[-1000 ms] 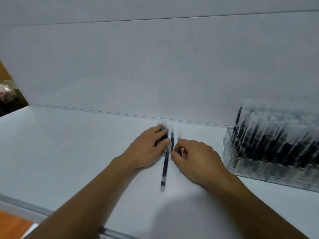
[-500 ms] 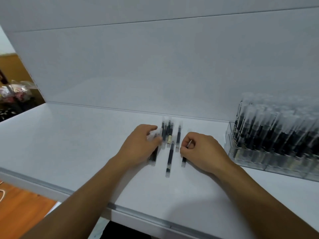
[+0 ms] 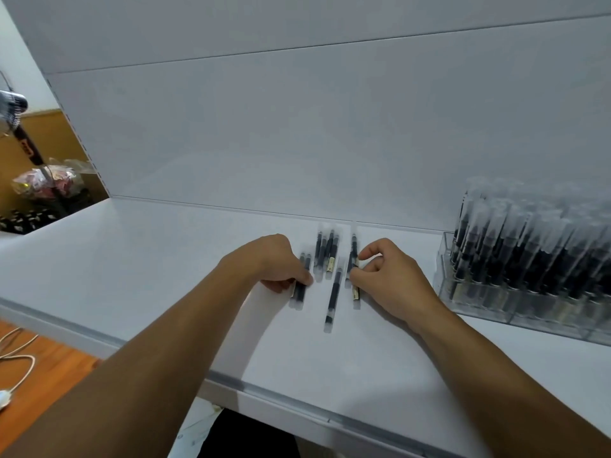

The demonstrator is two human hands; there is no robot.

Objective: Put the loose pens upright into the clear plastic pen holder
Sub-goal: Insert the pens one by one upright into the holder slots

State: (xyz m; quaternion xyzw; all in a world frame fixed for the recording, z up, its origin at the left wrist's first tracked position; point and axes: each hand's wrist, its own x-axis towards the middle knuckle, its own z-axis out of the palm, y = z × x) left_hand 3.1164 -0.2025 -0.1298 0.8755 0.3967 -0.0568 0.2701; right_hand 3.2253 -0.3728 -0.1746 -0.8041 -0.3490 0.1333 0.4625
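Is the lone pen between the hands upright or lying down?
Lying down: the pen rests lengthwise on the table, outside the holder.

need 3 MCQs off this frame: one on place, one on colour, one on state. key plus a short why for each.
1. Where on the table does the clear pen holder stand?
A. far left
B. centre
C. right side

2. The barrels of the loose pens look:
A. dark
B. red
C. green

3. The right hand, its grip is:
A. flat and empty
B. pinching pens
C. out of view

Key:
1 C: the holder sits to the right of the loose pens.
2 A: every barrel reads dark under a clear cap.
3 B: thumb and fingers curl round pens that lie on the table.
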